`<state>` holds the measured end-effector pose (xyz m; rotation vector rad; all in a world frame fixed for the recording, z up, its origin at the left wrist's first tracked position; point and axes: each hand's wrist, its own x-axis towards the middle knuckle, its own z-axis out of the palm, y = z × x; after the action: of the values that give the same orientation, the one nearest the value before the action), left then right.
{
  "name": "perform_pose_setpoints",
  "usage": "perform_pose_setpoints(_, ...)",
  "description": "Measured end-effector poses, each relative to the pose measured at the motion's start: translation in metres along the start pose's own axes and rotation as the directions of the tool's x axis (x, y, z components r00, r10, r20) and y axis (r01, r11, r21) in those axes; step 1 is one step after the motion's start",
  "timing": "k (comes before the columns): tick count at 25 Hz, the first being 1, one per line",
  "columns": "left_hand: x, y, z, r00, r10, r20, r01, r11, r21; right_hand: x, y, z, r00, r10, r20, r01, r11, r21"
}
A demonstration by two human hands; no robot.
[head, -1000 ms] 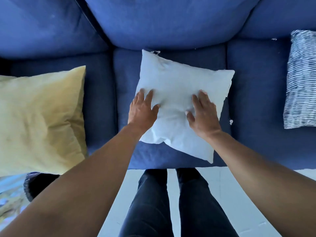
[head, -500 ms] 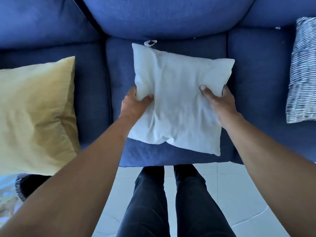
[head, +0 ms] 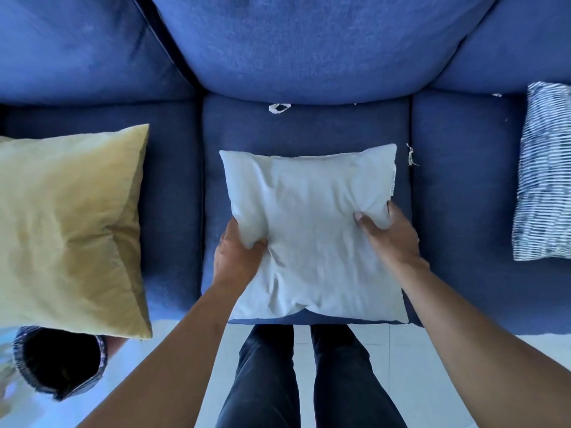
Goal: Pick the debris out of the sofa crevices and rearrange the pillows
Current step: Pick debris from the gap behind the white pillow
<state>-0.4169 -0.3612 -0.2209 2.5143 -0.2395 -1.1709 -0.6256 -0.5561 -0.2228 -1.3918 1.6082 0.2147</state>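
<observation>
Pillow: plain white square fabric pillow point(head: 312, 230) over the middle blue seat cushion point(head: 306, 128), near its front edge.
Grip: left hand point(head: 236, 256) and right hand point(head: 391, 234) each clenched on a side edge.
Left: white scrap point(head: 279, 107) at the back crevice, frayed bit point(head: 411, 156) in the right seam; no pillow stands against the backrest.

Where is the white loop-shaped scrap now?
In the head view, the white loop-shaped scrap lies on the middle seat cushion, beside the back crevice, above the white pillow.
</observation>
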Motion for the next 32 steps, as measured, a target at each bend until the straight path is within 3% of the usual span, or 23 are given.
perform_pose_setpoints(4, 0.020, 0.038, -0.004, 0.945, 0.204, -0.255, -0.186, 0.978, 0.091, 0.010, -0.021, -0.004, 0.975, -0.186, -0.119, 0.171, 0.978, -0.121)
perform_pose_setpoints(8, 0.072, 0.104, -0.004, 0.902, 0.345, -0.260, -0.338, 0.938, 0.072, 0.027, -0.058, -0.001, 0.907, -0.399, -0.138, 0.371, 0.909, -0.189)
perform_pose_setpoints(11, 0.122, 0.146, 0.010, 0.894, 0.357, -0.269, -0.346, 0.934, 0.090, 0.051, -0.079, 0.009, 0.857, -0.496, -0.139, 0.466, 0.862, -0.200)
perform_pose_setpoints(13, 0.153, 0.166, 0.023, 0.915, 0.273, -0.299, -0.272, 0.961, 0.046, 0.068, -0.088, 0.014, 0.834, -0.534, -0.140, 0.501, 0.839, -0.214)
perform_pose_setpoints(16, 0.201, 0.183, 0.048, 0.949, 0.115, -0.294, -0.143, 0.987, -0.072, 0.103, -0.094, 0.025, 0.815, -0.561, -0.143, 0.526, 0.821, -0.224)
perform_pose_setpoints(19, 0.237, 0.188, 0.072, 0.936, 0.048, -0.348, -0.086, 0.992, -0.096, 0.138, -0.099, 0.035, 0.813, -0.561, -0.157, 0.515, 0.818, -0.256)
perform_pose_setpoints(24, 0.267, 0.175, 0.101, 0.863, 0.090, -0.498, -0.123, 0.992, -0.034, 0.188, -0.107, 0.041, 0.832, -0.532, -0.157, 0.473, 0.829, -0.300)
perform_pose_setpoints(32, 0.292, 0.157, 0.133, 0.722, 0.293, -0.627, -0.272, 0.953, 0.133, 0.257, -0.116, 0.063, 0.797, -0.566, -0.213, 0.451, 0.791, -0.413)
